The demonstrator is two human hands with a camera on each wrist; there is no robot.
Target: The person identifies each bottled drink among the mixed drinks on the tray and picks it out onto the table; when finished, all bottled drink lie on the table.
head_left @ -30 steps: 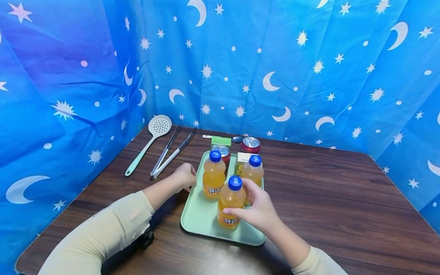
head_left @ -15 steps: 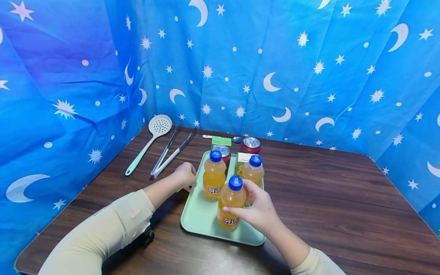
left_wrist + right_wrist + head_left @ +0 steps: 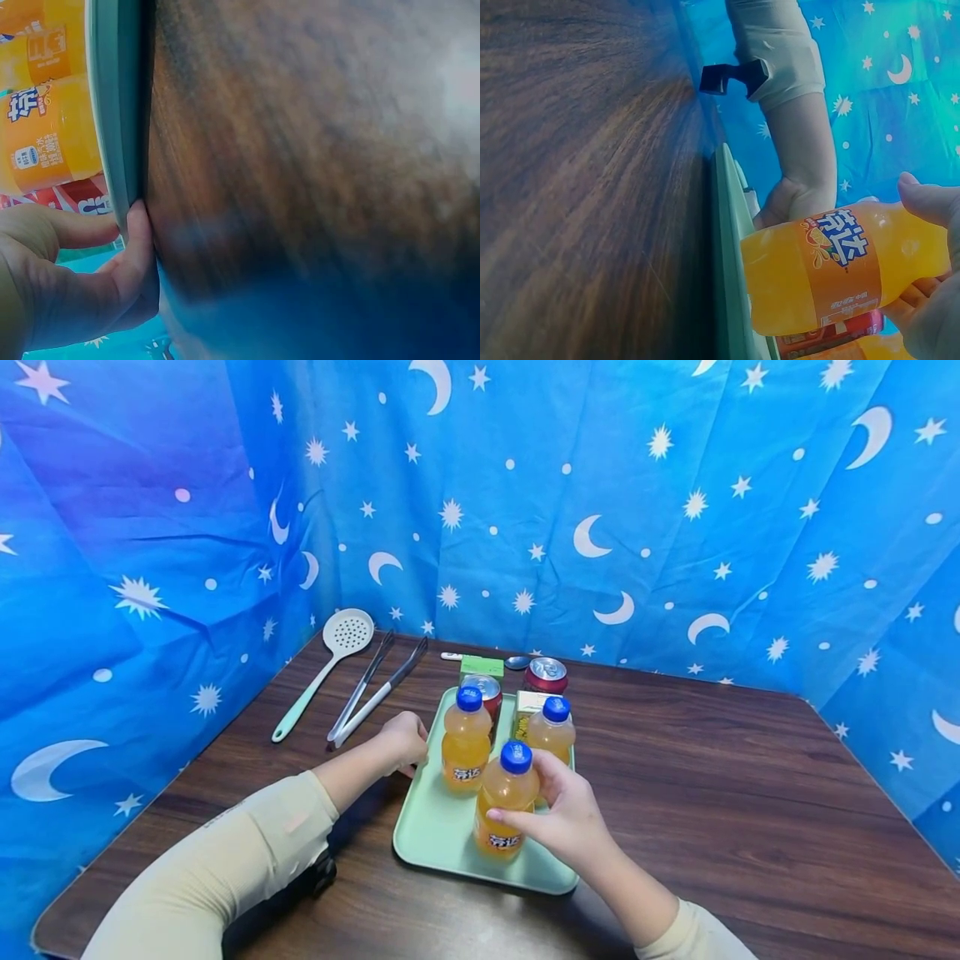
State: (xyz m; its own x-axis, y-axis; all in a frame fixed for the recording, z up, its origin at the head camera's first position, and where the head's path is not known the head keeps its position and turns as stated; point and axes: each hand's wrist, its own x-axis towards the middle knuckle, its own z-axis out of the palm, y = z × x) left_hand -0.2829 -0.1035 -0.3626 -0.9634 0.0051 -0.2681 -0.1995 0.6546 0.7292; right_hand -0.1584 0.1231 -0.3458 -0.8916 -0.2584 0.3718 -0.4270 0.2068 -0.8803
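Note:
My right hand [image 3: 566, 814] grips an orange soda bottle [image 3: 504, 802] with a blue cap, thumb across its front and fingers behind. This bottle stands near the front of the light green tray [image 3: 438, 835]; in the right wrist view its base is right at the tray's surface. On the tray's left side my left hand [image 3: 403, 743] pinches the rim between thumb and fingers [image 3: 136, 240], as the left wrist view shows. Two more orange soda bottles stand farther back, one on the left [image 3: 467, 747] and one on the right [image 3: 551, 735], the latter partly hidden by my right hand.
Behind the bottles are a red soda can [image 3: 491, 693], a second can [image 3: 546, 675], a green box [image 3: 482, 667] and a pale carton [image 3: 522, 718]. A spoon [image 3: 517, 662] lies at the back. Left of the tray lie metal tongs [image 3: 378, 697] and a slotted skimmer [image 3: 348, 633].

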